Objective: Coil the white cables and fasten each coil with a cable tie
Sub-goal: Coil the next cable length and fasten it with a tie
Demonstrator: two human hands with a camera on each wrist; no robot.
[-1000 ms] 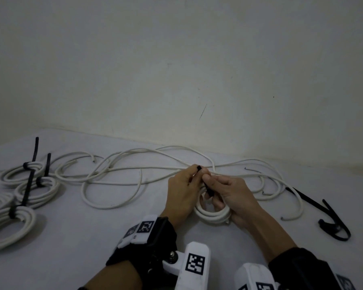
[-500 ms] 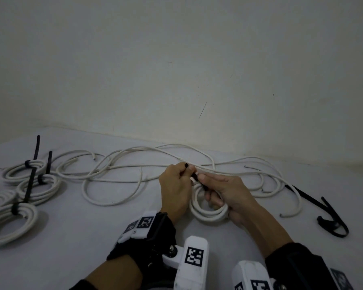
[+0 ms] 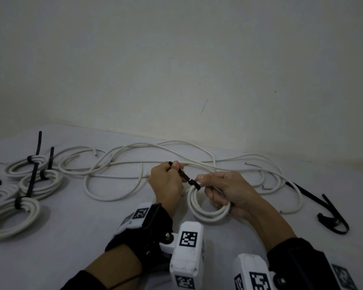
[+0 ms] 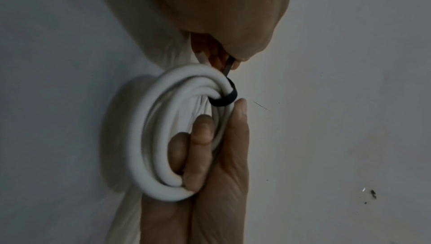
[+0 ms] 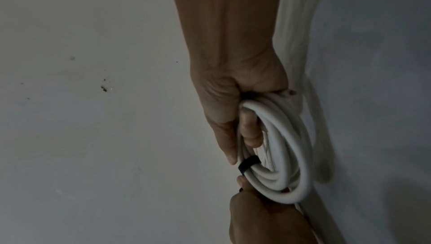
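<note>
1. Possibly slips: black cable tie drawn taut between both hands, tail pinched in left hand to the left of the coil; a loose pinch would likely let the strap slide out before cinching.
2. Could spring apart: turns held together only by right hand, fingers curled through the ring and thumb pressed on top beside the tie's band; easing that grip risks splaying the loops under a slack band.
3. May snag: loose white cables lying just behind the coil on the table; a hard pull leftward might drag a strand along.
4. Looks compact: several round turns of white cable, smooth and stiff-looking, stacked neatly, black band wrapped snugly around one side nearest the left hand.
5. Sits low above the table, between both hands; finished tied coils well to its left, spare black ties well to its right.
</note>
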